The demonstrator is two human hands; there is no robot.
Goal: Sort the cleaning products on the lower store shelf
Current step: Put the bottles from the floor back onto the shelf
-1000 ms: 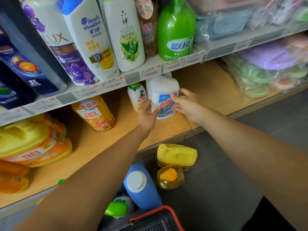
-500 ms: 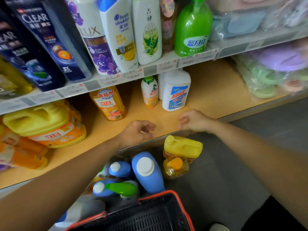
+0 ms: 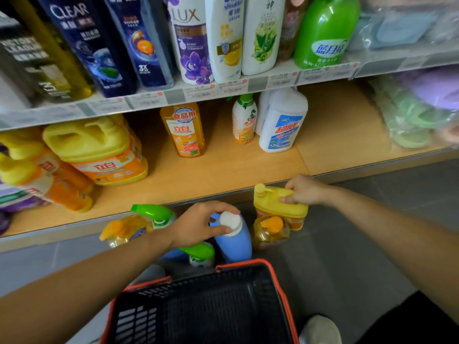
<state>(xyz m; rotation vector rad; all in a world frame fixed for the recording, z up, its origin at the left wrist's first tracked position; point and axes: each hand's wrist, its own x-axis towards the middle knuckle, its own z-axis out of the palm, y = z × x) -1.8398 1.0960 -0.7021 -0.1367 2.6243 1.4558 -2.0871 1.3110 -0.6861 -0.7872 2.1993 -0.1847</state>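
The blue cleaning bottle [image 3: 234, 244], standing on the floor [image 3: 352, 234] just below the lower shelf [image 3: 223, 170], is gripped round its white-capped neck by the left hand [image 3: 198, 225], while the right hand [image 3: 306, 191] clasps the top of the yellow jug [image 3: 275, 206] nearby.

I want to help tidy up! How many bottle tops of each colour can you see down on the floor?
White cap: 1
Orange caps: 2
Green tops: 2
Yellow cap: 1
Total: 6 in view; more may be hidden.
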